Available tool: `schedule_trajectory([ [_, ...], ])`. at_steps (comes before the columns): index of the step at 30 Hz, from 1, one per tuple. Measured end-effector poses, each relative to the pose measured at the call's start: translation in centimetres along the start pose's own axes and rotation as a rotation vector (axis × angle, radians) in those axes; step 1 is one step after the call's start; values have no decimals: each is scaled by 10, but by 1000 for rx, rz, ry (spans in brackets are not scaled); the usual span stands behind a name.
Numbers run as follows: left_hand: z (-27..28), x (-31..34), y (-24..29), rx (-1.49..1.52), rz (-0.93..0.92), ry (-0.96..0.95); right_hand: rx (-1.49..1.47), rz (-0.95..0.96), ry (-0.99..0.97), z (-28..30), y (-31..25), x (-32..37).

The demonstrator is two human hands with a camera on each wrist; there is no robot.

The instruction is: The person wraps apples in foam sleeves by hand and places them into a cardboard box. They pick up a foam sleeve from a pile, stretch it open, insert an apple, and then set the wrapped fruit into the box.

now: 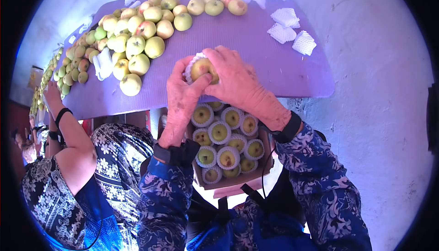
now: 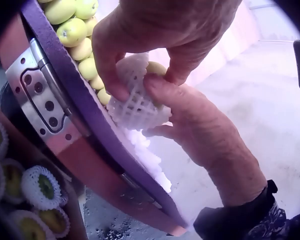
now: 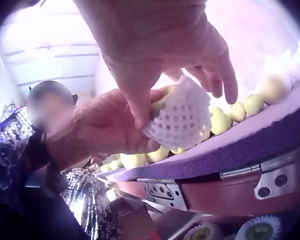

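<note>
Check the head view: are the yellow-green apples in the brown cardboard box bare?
No, white foam-net sleeves surround the yellow-green apples in the box.

We get bright, violet-tinted light in the head view, whose fisheye edges bow into black. Glare whitens both wrist views' backgrounds, leaving the left hand (image 2: pixel 165 25) and right hand (image 3: pixel 160 40) backlit, and we find detail softer there.

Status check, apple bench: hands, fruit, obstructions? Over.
Left hand and right hand both gripping one apple. Foam net partly around it. Nothing seen blocking the hands; carton of netted apples below.
</note>
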State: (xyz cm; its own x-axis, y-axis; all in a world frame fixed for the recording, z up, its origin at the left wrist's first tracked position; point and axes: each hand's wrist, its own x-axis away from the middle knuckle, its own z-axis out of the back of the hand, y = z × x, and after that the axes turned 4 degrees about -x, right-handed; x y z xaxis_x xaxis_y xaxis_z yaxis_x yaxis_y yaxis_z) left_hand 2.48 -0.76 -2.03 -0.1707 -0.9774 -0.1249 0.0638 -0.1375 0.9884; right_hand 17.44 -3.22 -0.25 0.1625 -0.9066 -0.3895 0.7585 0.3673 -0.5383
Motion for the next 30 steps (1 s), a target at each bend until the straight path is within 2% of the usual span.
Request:
schedule_trajectory([
  [3,4,5,5,4,27,-15,-252,-91,-124,2,0,0],
  [9,15,8,14,2,26,-11,-505,-112,-1,-6,8,-2],
  [12,20,10,15,38,33,-72,-524,-273,-166,3,1,1],
  [15,26,16,18,28,20,-131,-460,-257,-151,9,-13,11],
  [21,28,36,20,50,30,-214,-353,-245,-20,3,-29,39],
  [24,19,50,23,40,69,-270,-272,-150,117,2,-30,61],
  [27,10,68,24,13,102,-359,-572,-332,86,12,-41,92],
  [30,3,86,1,-23,123,-427,-631,-451,-23,15,-38,117],
])
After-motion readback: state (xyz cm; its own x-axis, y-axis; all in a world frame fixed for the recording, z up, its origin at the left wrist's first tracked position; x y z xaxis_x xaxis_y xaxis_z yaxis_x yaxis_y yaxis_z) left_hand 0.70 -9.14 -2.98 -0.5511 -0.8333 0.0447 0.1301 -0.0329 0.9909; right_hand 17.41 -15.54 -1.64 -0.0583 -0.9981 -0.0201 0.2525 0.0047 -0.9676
